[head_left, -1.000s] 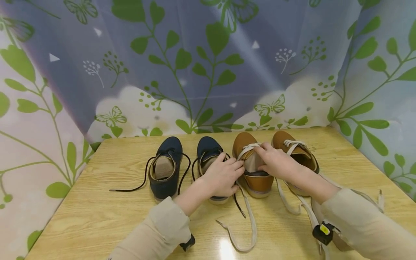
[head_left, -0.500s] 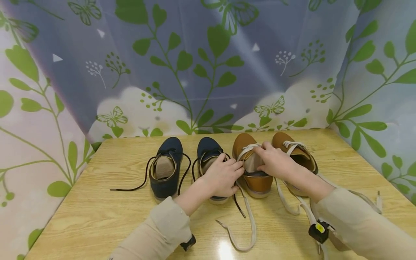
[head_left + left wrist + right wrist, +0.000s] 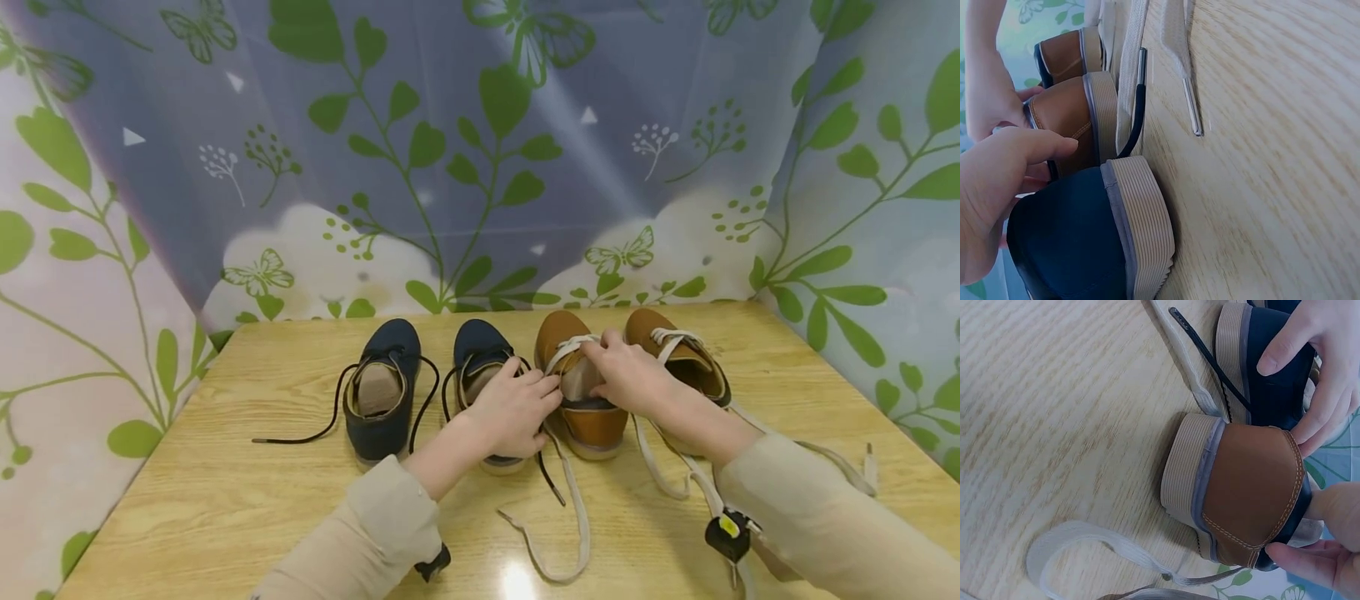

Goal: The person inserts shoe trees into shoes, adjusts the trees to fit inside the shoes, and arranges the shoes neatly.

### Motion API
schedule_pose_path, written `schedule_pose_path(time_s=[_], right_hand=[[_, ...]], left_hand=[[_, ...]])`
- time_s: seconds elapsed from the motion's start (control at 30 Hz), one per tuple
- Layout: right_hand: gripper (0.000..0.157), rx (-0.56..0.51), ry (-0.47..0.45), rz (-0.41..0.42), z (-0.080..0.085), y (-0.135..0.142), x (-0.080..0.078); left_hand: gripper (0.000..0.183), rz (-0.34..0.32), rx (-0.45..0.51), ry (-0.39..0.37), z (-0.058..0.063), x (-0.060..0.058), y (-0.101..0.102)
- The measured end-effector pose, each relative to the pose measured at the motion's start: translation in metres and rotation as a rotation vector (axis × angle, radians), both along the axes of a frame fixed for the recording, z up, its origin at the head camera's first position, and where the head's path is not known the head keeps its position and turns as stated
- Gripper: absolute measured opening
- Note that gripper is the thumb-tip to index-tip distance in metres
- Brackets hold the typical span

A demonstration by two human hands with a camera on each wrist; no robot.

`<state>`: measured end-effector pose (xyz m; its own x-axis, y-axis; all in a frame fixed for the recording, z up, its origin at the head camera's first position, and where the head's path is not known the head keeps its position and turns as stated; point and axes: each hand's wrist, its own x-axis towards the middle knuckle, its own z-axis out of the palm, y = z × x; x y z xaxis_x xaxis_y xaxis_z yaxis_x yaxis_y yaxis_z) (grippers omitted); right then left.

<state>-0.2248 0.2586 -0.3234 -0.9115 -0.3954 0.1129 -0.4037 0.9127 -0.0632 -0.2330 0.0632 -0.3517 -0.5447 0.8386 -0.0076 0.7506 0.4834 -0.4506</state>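
Note:
Two brown shoes stand side by side, toes toward the back. My right hand (image 3: pixel 630 375) pinches the collar of the left brown shoe (image 3: pixel 597 429); in the right wrist view its thumb (image 3: pixel 1300 559) lies along the rim near the stitched heel. My left hand (image 3: pixel 510 408) reaches over the right navy shoe (image 3: pixel 474 337), its fingertips against the near side of that same brown shoe. The left thumb (image 3: pixel 1054 147) sticks out over the heels, away from the collar. The outer brown shoe (image 3: pixel 649 325) is partly covered by my right wrist.
Another navy shoe (image 3: pixel 365 439) stands at the left, its black lace (image 3: pixel 292 440) spread on the wooden table (image 3: pixel 187 517). A loose pale lace (image 3: pixel 581 533) curves across the front. More pale laces (image 3: pixel 705 483) trail under my right forearm. A patterned cloth (image 3: pixel 465 192) rises behind.
My right forearm has shifted slightly left and the view has tilted a little. Both hands keep their places at the brown shoe.

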Motion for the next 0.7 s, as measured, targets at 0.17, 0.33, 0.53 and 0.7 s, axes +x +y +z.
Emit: schedule_pose_path(time_s=[0.17, 0.33, 0.53, 0.7], right_hand=[[0.042, -0.018, 0.000, -0.011, 0.0009, -0.0002, -0.0005], [0.042, -0.036, 0.009, -0.005, -0.0004, -0.0006, -0.0005], [0.042, -0.051, 0.002, -0.008, -0.0034, -0.0006, -0.0014], [0.041, -0.037, -0.032, 0.002, -0.0032, 0.0014, -0.0011]], left_hand=[[0.060, -0.011, 0.003, 0.004, 0.0007, -0.0001, -0.0007], [0.060, -0.001, -0.001, -0.013, 0.0025, -0.0003, -0.0017], [0.062, 0.007, 0.003, -0.039, 0.0031, -0.0012, -0.0021], [0.062, 0.002, 0.000, -0.030, 0.0025, -0.0003, -0.0016]])
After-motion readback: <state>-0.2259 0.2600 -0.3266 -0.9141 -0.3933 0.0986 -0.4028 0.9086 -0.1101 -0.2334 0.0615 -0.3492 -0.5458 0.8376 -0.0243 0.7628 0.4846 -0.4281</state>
